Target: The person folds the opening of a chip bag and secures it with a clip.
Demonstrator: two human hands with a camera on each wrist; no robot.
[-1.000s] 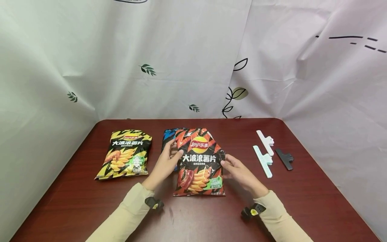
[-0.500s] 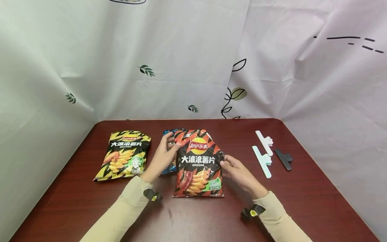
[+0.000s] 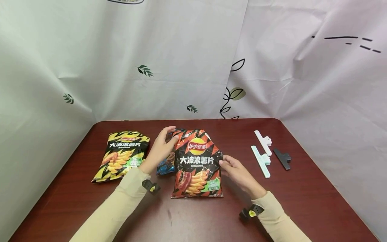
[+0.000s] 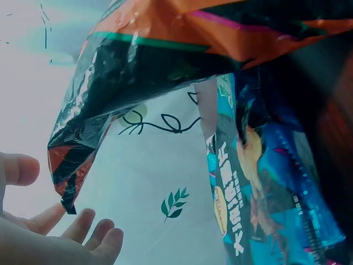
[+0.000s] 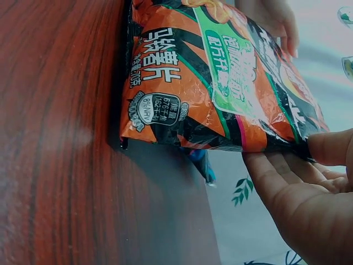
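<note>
On the dark red table (image 3: 302,201), centre: one orange-and-black chip bag (image 3: 198,164), printed face up, its lower edge on the tabletop and its upper end raised — the right wrist view shows it tilted up off the wood.

Right hand (image 3: 237,171): at the bag's right edge, thumb on the front and fingers beneath, pinching the edge of the foil.

Left hand (image 3: 160,149): at the bag's upper left corner, fingers only loosely bent. The left wrist view shows them spread and apart from the foil corner, nothing gripped; from the head view the thumb appears just beside the corner, and contact cannot be told.

Blue chip bag (image 3: 166,164): lying partly under the orange-and-black one, to its left, largely hidden by the left hand.

Yellow-and-black chip bag (image 3: 122,155): flat on the table, well to the left, apart from the other two.

Clips, right side of the table, three — white clip (image 3: 262,142) farthest back; pale green clip (image 3: 260,156) just in front of it, the two close together or touching; black clip (image 3: 282,158) just beside them, to the right.

Both sleeves (image 3: 112,215) cream; a small black device at each wrist.

Backdrop: pale cloth (image 3: 181,60) with leaf prints, hung behind and at both sides of the table.
</note>
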